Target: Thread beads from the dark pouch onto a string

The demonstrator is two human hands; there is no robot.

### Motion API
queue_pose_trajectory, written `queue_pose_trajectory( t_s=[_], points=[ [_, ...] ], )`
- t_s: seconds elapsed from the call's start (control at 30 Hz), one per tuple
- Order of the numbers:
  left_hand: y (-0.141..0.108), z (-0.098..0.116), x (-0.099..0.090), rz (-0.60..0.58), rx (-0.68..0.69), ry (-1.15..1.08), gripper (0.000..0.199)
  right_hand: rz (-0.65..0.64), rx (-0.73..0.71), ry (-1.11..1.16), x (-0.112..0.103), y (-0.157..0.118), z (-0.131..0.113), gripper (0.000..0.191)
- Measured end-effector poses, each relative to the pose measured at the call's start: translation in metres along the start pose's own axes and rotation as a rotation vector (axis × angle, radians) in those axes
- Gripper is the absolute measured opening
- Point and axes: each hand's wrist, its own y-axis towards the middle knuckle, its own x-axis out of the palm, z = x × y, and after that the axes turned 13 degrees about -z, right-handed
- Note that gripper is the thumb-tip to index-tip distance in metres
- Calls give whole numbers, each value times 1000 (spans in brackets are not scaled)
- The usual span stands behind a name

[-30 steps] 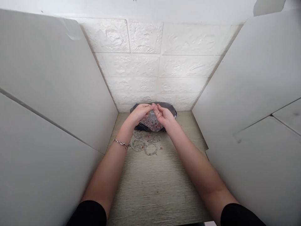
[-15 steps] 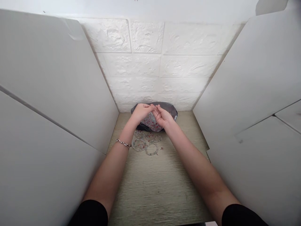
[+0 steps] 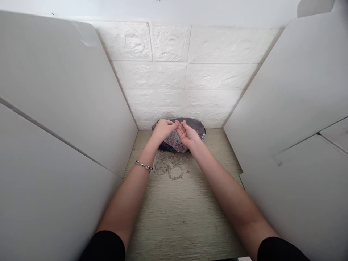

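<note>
1. Nearest is the table [image 3: 174, 224], its stretch in front of the bracelets bare. A bead dropped here could roll toward the near edge and be lost, I judge.
2. A bead loop [image 3: 176, 178] lies flat on it, with a small red piece [image 3: 187, 171] just to its right. A dragging forearm could brush that piece away, since it lies loose.
3. Behind them, more bracelets [image 3: 162, 168] lie in a heap. They overlap, so lifting one could pull or tangle the others.
4. The chain [image 3: 143, 165] on the left wrist is beside the heap in this view; if the wrist sinks, its links could snag a strand.
5. The beads [image 3: 178, 145] are in the dark bag [image 3: 196, 125], beyond the heap. Its sides look soft: a knock or a leaning hand could fold it and spill them.
6. The left hand [image 3: 164, 129], above the bag, has thumb and fingertips brought together; I cannot tell whether they pinch anything. The right hand [image 3: 189, 137] is palm up, loosely cupped, with nothing visible in it. Anything tiny between their fingertips could slip if the pinch is poor.
7. Farthest is the wall [image 3: 168, 74], close behind the bag, leaving little room to reach around.
</note>
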Motion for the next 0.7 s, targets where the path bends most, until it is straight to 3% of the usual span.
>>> queue_pose_trajectory(
  t_s=[0.7],
  points=[
    [1,-2,1,43,29,-12,26,-33,-9,-47,3,-3,3,17]
  ],
)
